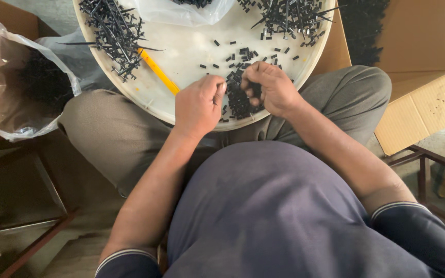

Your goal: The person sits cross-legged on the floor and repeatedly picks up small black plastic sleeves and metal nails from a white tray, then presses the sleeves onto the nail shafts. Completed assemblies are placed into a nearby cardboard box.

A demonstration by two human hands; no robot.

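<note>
**Both hands at the near rim of a round tray, over a heap of small black plastic pieces**

A round white tray (191, 49) rests across the person's knees. At its near edge lies a heap of small black pieces (239, 100), short and blocky, with more of them scattered singly toward the tray's middle.

The left hand (198, 105) sits on the near rim, just left of the heap. It is curled nearly closed, knuckles up, thumb and forefinger pressed together at the heap's edge; whatever they pinch is too small to make out. The right hand (271, 90) sits just right of it, directly over the heap, fingers bent inward and touching the pieces. It too is close to a fist, and I cannot tell whether it has hold of any piece. The two hands are near each other but apart, with the heap between and beneath them.

Toward the tray's far left edge lies a tangle of black sprue frames (114, 33), and a second tangle (289, 18) sits by the far right edge. A yellow pencil-like stick (158, 71) lies slanted from the left tangle toward the left hand. A clear plastic bag (181, 11) rests at the far edge. Off the tray, another plastic bag (16, 82) holding dark parts stands to the left, and cardboard boxes (418, 98) to the right.
</note>
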